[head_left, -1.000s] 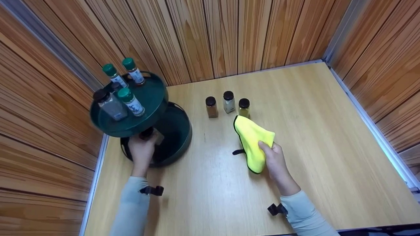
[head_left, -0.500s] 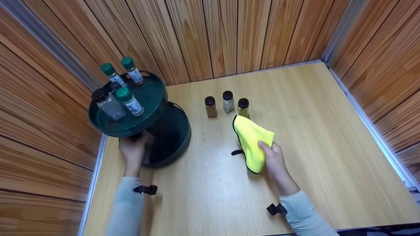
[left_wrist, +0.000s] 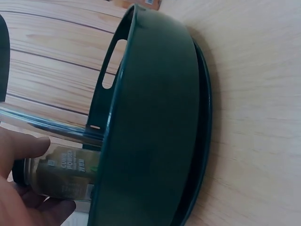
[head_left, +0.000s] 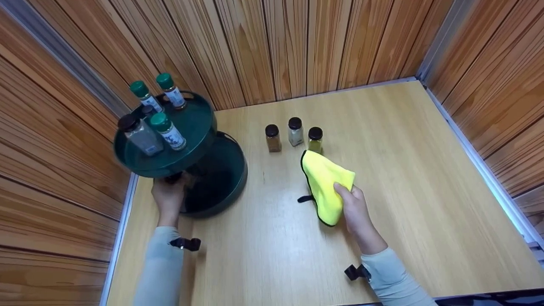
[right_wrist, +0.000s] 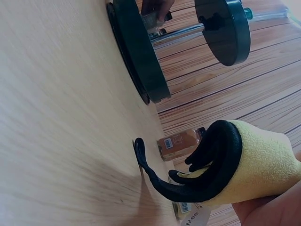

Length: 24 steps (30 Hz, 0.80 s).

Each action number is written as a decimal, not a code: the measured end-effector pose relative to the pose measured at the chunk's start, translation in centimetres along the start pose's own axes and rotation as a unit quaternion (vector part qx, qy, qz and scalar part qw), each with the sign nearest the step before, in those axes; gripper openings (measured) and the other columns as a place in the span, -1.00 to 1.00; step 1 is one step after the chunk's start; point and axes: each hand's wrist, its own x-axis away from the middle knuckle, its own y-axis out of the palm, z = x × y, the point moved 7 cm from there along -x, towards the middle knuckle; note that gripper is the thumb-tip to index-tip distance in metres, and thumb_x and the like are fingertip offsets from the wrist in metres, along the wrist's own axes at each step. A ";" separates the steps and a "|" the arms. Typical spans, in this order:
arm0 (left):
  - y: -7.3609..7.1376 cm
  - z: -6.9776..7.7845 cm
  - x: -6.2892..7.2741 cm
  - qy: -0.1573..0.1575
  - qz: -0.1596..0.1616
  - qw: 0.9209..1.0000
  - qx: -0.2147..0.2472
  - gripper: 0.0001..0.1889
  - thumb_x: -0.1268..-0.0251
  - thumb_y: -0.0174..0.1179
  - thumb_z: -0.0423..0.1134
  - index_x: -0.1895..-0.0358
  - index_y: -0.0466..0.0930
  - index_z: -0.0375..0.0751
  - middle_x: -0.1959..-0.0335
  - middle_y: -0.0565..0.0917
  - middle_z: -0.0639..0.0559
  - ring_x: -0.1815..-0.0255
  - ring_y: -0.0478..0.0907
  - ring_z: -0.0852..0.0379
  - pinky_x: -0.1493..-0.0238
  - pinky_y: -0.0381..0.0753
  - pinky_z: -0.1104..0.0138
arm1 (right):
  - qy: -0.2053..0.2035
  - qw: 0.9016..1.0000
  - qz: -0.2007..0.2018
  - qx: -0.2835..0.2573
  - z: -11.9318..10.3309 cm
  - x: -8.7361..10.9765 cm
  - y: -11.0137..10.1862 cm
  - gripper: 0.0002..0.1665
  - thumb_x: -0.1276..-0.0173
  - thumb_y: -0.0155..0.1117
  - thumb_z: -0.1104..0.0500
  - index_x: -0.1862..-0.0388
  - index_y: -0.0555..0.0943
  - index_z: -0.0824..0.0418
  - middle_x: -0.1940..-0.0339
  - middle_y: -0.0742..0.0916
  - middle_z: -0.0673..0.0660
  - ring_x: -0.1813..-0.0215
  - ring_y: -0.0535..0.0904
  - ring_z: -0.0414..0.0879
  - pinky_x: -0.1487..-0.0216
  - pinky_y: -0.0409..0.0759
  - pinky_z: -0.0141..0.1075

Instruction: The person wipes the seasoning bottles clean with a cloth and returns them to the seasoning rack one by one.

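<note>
A jar marked "CUMIN POWDER" point(left_wrist: 68, 172) is held by the left hand point(head_left: 167, 197) at the lower tray point(head_left: 216, 187) of a two-tier dark green stand. The grip is closed to the jar's width, with the thumb on one side and fingers on the other, near the black cap. The jar's base is hidden behind the tray's rim; whether the tray floor is touched cannot be told. A metal pole point(left_wrist: 51, 129) is seen just beside the jar.

A yellow cloth point(head_left: 325, 187) with black edging is pinched by the right hand point(head_left: 356, 208), thumb uppermost. The cloth is folded over and held above the table point(head_left: 263, 246).

On the upper tray point(head_left: 194, 127), three green-capped bottles point(head_left: 172, 137) and a larger dark-capped jar point(head_left: 145, 139) are carried; a further dark cap is partly covered by the larger jar.

Three dark-capped jars are stood upright on the table, near one another: brown point(head_left: 273, 142), pale point(head_left: 295, 136) and yellow-green point(head_left: 315, 143). The last one's base is overlapped by the cloth in the head view. The table is bordered by wood-panelled walls point(head_left: 272, 46).
</note>
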 end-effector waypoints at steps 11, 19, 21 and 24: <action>0.2 -0.6 -0.4 -0.011 0.000 1.000 -0.013 -0.63 -0.30 0.35 -0.21 -0.10 0.52 -0.23 0.08 0.61 -0.11 0.07 0.50 -0.01 -0.07 0.47 0.21 | -0.004 1.000 -0.015 0.010 -0.2 0.1 0.2 -0.65 -0.60 0.05 0.17 -0.07 0.54 0.47 0.20 0.77 0.15 0.15 0.73 -0.03 0.05 0.67 -0.26; 0.8 -0.5 -0.7 -0.021 -0.014 1.000 -0.017 -0.68 -0.35 0.29 -0.17 -0.05 0.45 -0.18 0.11 0.57 -0.08 0.10 0.50 0.01 0.02 0.43 0.28 | -0.002 1.000 0.003 0.008 0.1 0.1 0.2 -0.65 -0.59 0.07 0.18 -0.07 0.56 0.47 0.22 0.78 0.12 0.16 0.74 -0.06 0.07 0.68 -0.27; 0.9 -0.5 -0.7 -0.019 -0.020 0.999 -0.020 -0.68 -0.36 0.28 -0.16 -0.06 0.44 -0.18 0.11 0.56 -0.08 0.10 0.50 0.00 0.00 0.42 0.27 | -0.001 1.000 0.005 0.008 0.1 0.1 0.3 -0.65 -0.59 0.07 0.18 -0.07 0.56 0.47 0.22 0.79 0.11 0.17 0.74 -0.06 0.07 0.68 -0.27; 0.9 -0.6 -0.8 -0.014 -0.026 0.999 -0.024 -0.67 -0.37 0.27 -0.17 -0.08 0.45 -0.20 0.10 0.57 -0.11 0.08 0.51 -0.02 -0.04 0.42 0.24 | 0.003 1.000 0.008 0.008 0.3 0.1 0.4 -0.65 -0.58 0.08 0.17 -0.06 0.57 0.47 0.23 0.79 0.11 0.17 0.74 -0.08 0.08 0.68 -0.28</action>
